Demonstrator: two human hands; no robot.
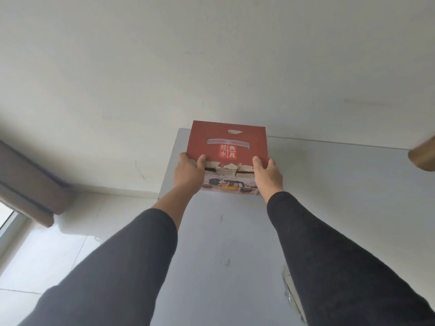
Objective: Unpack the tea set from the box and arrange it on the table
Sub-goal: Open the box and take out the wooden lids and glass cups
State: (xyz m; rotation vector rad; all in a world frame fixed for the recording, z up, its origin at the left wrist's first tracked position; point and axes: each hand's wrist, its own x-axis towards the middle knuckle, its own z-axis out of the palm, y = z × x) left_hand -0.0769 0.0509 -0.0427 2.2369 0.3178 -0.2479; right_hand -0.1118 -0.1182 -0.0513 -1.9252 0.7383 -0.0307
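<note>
A red cardboard tea set box (231, 142) stands at the far left corner of the white table (329, 196), close to the wall. Its top is closed, with a strip of clear tape across it and torn paper along the near edge. The front face carries a picture of a teapot and cups. My left hand (188, 175) grips the box's near left corner, thumb hooked over the top edge. My right hand (268, 175) grips the near right corner the same way. Nothing of the tea set itself shows.
A brownish cylindrical object (423, 156) juts in at the right edge above the table. A grey-brown curtain (30, 182) hangs at the left by a window. Pale floor tiles (58, 250) lie left of the table. Something shiny (290, 295) peeks from under my right sleeve.
</note>
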